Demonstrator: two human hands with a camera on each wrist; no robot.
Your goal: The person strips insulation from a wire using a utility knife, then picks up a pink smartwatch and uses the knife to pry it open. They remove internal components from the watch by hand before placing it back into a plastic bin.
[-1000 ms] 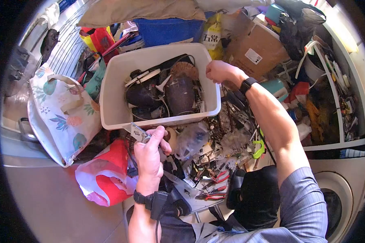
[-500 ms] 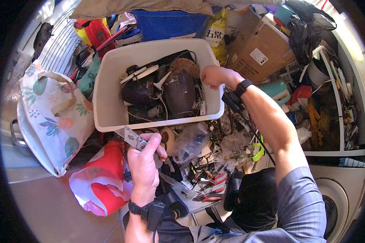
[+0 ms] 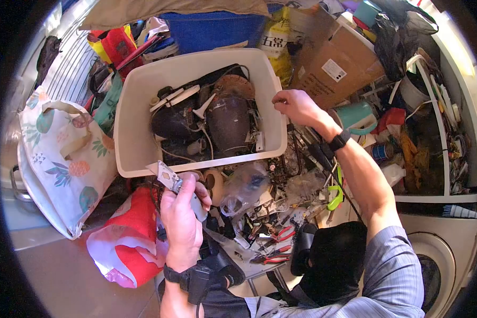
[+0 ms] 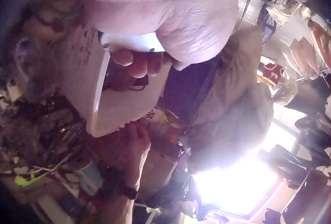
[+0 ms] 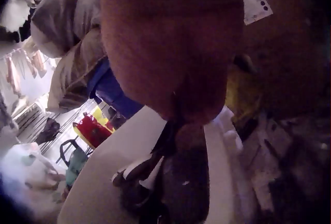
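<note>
My left hand (image 3: pixel 183 222) grips a silver folding utility knife (image 3: pixel 167 176), its blade end pointing up and left just in front of the bin. The knife's grey handle comes out below the fingers; its pale body (image 4: pixel 132 43) shows between palm and fingertips in the left wrist view. My right hand (image 3: pixel 299 108) is at the right rim of the white plastic bin (image 3: pixel 196 60), fingers bent and fingertips by the rim; I cannot tell whether they pinch anything. Inside the bin lie dark rounded bodies (image 3: pixel 229 123), cords and a white funnel-like piece (image 3: pixel 204 106).
Pliers with red handles (image 3: pixel 275 258), a clear plastic bag (image 3: pixel 246 185) and much loose hardware cover the floor before the bin. A red-and-white bag (image 3: pixel 135 238) and a pineapple-print bag (image 3: pixel 63 159) stand left. To the right are a cardboard box (image 3: pixel 334 58) and a washing machine (image 3: pixel 434 265).
My right hand has dipped inside the bin's right wall, then come back to the rim. The left hand with the knife has shifted left and down in the view, and more of the knife shows.
</note>
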